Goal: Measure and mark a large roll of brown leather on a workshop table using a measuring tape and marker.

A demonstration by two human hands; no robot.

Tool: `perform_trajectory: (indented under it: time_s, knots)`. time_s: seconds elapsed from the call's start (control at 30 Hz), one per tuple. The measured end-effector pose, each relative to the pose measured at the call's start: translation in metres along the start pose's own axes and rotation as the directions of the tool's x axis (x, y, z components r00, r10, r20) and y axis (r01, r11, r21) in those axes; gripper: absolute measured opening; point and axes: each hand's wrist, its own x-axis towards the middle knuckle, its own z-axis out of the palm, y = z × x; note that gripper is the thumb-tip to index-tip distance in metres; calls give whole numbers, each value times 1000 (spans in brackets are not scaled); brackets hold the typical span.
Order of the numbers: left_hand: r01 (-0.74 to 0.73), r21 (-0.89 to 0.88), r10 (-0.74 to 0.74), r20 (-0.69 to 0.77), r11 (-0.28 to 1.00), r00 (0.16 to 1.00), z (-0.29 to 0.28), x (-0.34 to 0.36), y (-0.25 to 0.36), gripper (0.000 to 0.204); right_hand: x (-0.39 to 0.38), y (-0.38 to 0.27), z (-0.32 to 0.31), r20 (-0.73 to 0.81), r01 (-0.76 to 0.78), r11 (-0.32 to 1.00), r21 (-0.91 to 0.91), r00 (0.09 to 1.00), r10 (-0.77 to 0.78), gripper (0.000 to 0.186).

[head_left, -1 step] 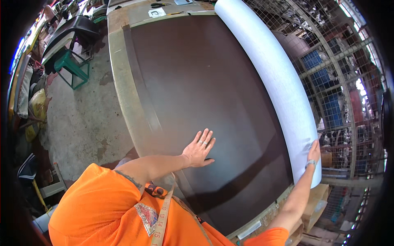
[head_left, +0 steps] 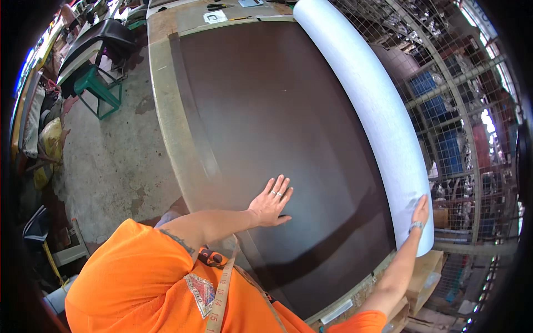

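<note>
A dark brown sheet [head_left: 277, 119], smooth like vinyl or leatherette, lies spread over the long worktable [head_left: 173, 125]. My left hand [head_left: 268, 203] rests palm down on it, fingers spread, with rings showing. Along the sheet's right side runs a thick roll [head_left: 373, 111] with a pale, whitish-blue outer face. The sheet appears to continue into that roll. At the roll's near end, my right hand [head_left: 420, 212] lies against the outer side with its fingers stretched along the surface. A tape measure [head_left: 224, 288] hangs down the front of my orange shirt.
Wire mesh [head_left: 444, 105] stands close beyond the roll, with blue containers behind it. Pliers [head_left: 219, 6] and a white card [head_left: 215, 17] lie at the table's far end. A green stool [head_left: 99, 89] is on the floor to the left. Cardboard boxes [head_left: 426, 277] sit below the roll's near end.
My right hand sits slightly lower and nearer on the roll. The view has shifted a little; my left hand keeps its place on the sheet.
</note>
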Motion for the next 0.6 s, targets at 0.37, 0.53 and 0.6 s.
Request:
perform_trajectory:
  time_s: [0.37, 0.53, 0.6]
  knots:
    - [-277, -151, 311, 289, 949, 906, -32, -11, -85, 82, -469, -187, 95, 203, -253, 923, -289, 926, 317, 66]
    - [-407, -88, 416, 222, 909, 882, -67, -24, -253, 80, -591, -333, 122, 118, -624, 726, -288, 729, 674, 72]
    - [-350, -54, 354, 154, 935, 923, -92, -3, -338, 82, -597, -391, 150, 109, -733, 622, -276, 619, 778, 78]
